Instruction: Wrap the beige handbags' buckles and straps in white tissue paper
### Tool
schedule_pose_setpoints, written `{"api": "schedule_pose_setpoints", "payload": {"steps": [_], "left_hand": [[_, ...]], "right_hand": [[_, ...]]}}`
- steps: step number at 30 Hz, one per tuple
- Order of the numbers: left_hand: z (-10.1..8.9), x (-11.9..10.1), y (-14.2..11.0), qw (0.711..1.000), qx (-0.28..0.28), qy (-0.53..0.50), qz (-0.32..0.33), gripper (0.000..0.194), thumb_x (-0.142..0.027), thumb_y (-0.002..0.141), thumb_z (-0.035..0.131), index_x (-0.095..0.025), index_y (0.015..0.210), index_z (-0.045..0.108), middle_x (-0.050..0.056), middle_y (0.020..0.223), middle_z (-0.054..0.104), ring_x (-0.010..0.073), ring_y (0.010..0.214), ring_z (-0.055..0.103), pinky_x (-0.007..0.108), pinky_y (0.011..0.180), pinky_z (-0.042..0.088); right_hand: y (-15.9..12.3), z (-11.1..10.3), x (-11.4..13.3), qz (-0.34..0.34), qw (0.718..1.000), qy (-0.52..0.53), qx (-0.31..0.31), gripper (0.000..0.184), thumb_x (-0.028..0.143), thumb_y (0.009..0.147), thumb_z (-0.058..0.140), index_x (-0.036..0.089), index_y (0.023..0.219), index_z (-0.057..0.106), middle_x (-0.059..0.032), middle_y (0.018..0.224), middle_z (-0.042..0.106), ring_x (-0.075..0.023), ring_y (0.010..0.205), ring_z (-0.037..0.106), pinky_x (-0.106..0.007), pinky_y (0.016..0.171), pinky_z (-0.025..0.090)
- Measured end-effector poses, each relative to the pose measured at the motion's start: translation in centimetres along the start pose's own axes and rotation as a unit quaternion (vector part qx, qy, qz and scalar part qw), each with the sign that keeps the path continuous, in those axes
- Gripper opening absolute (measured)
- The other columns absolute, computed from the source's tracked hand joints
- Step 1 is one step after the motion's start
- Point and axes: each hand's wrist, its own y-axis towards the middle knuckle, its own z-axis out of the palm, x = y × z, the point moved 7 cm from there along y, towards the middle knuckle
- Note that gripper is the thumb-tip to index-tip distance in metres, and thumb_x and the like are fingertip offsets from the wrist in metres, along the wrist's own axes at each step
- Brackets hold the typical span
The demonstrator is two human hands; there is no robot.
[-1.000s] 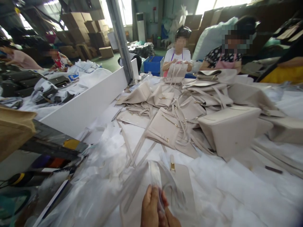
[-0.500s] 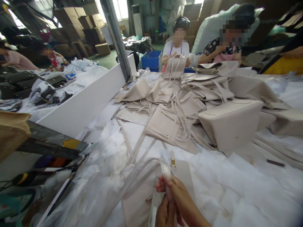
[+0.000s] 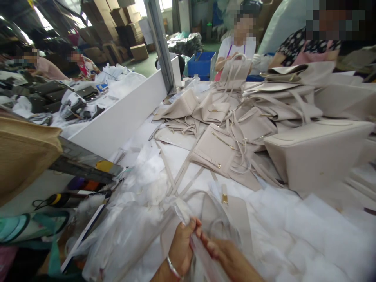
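Observation:
My left hand [image 3: 180,248], with a silver bangle at the wrist, is closed around a pale strap [image 3: 181,210] that looks wrapped in thin clear film. The fingers of my right hand [image 3: 221,250] press together against the same strap, close to the left fingertips. From the upper left the strap slants down between both hands to the lower right. Under them lies a beige handbag [image 3: 241,219], partly hidden by the hands and by film. A gold-trimmed tab [image 3: 225,196] shows at its upper edge.
Beige handbags [image 3: 216,149] lie heaped ahead, a large one [image 3: 320,156] at right. White wrapping sheets [image 3: 317,235] and clear plastic [image 3: 132,223] cover the near table. A white partition [image 3: 123,109] and metal post [image 3: 160,43] stand left. A co-worker [image 3: 237,47] sits across, handling a bag.
My left hand has moved up and left along the strap, whose upper end now leans left. My right hand has shifted slightly lower. The view has turned a little left.

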Motion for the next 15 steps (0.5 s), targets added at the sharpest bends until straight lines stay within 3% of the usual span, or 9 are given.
{"api": "schedule_pose_setpoints", "payload": {"steps": [1, 2, 3, 5, 8, 12, 15], "left_hand": [[-0.3, 0.4, 0.2, 1.0, -0.008, 0.007, -0.001, 0.029, -0.044, 0.079, 0.061, -0.016, 0.079, 0.057, -0.005, 0.054, 0.045, 0.01, 0.049, 0.05, 0.027, 0.056, 0.047], [-0.7, 1.0, 0.4, 1.0, -0.022, 0.019, -0.006, 0.032, -0.047, 0.078, 0.061, -0.016, 0.079, 0.056, -0.006, 0.053, 0.043, 0.0085, 0.045, 0.045, 0.024, 0.049, 0.043], [-1.2, 1.5, 0.7, 0.999, -0.044, 0.03, -0.01, 0.036, -0.05, 0.076, 0.062, -0.015, 0.078, 0.055, -0.007, 0.052, 0.042, 0.0074, 0.042, 0.041, 0.022, 0.043, 0.039], [-2.3, 2.2, 1.5, 0.994, -0.1, 0.039, -0.014, 0.04, -0.053, 0.07, 0.066, -0.015, 0.075, 0.054, -0.008, 0.049, 0.038, 0.0053, 0.039, 0.034, 0.018, 0.037, 0.029], [-3.6, 2.2, 2.9, 0.985, -0.167, 0.032, -0.004, 0.043, -0.053, 0.061, 0.071, -0.015, 0.07, 0.052, -0.01, 0.046, 0.033, 0.0024, 0.035, 0.024, 0.016, 0.034, 0.016], [-4.1, 1.4, 4.9, 0.98, -0.198, 0.016, -0.007, 0.049, -0.056, 0.06, 0.071, -0.013, 0.075, 0.056, -0.007, 0.047, 0.044, 0.0014, 0.033, 0.019, 0.017, 0.033, 0.008], [-3.3, 0.7, 5.8, 0.982, -0.187, -0.018, -0.013, 0.055, -0.067, 0.066, 0.059, -0.013, 0.079, 0.056, 0.0, 0.055, 0.058, 0.0017, 0.033, 0.02, 0.017, 0.033, 0.015]], "right_hand": [[1.0, -2.4, -0.4, 0.013, 0.992, -0.087, -0.086, 0.046, 0.057, 0.089, 0.03, 0.021, 0.087, 0.06, -0.0056, 0.084, 0.064, -0.0216, 0.077, 0.059, -0.034, 0.073, 0.047], [2.0, -4.9, -0.5, 0.02, 0.968, -0.177, -0.178, 0.041, 0.052, 0.089, 0.034, 0.02, 0.099, 0.058, -0.0085, 0.094, 0.064, -0.024, 0.087, 0.059, -0.037, 0.08, 0.046], [3.3, -6.4, -0.3, 0.01, 0.939, -0.258, -0.227, 0.04, 0.049, 0.088, 0.04, 0.017, 0.108, 0.055, -0.0117, 0.101, 0.063, -0.0264, 0.094, 0.057, -0.039, 0.083, 0.045], [6.1, -7.2, -0.1, -0.022, 0.895, -0.383, -0.226, 0.037, 0.039, 0.086, 0.047, 0.014, 0.112, 0.054, -0.0147, 0.101, 0.062, -0.0286, 0.099, 0.056, -0.038, 0.083, 0.046], [8.3, -6.3, -0.5, -0.045, 0.869, -0.464, -0.165, 0.021, 0.021, 0.087, 0.042, 0.016, 0.098, 0.06, -0.0116, 0.087, 0.064, -0.0263, 0.089, 0.06, -0.035, 0.075, 0.048], [5.1, -5.3, 0.1, -0.1, 0.868, -0.448, -0.19, 0.026, 0.023, 0.087, 0.04, 0.019, 0.106, 0.057, -0.0104, 0.097, 0.064, -0.0247, 0.094, 0.06, -0.036, 0.076, 0.05], [1.0, -4.0, 0.0, -0.189, 0.873, -0.419, -0.163, 0.034, 0.025, 0.085, 0.043, 0.022, 0.118, 0.052, -0.0098, 0.098, 0.065, -0.0236, 0.089, 0.063, -0.033, 0.072, 0.054]]}}
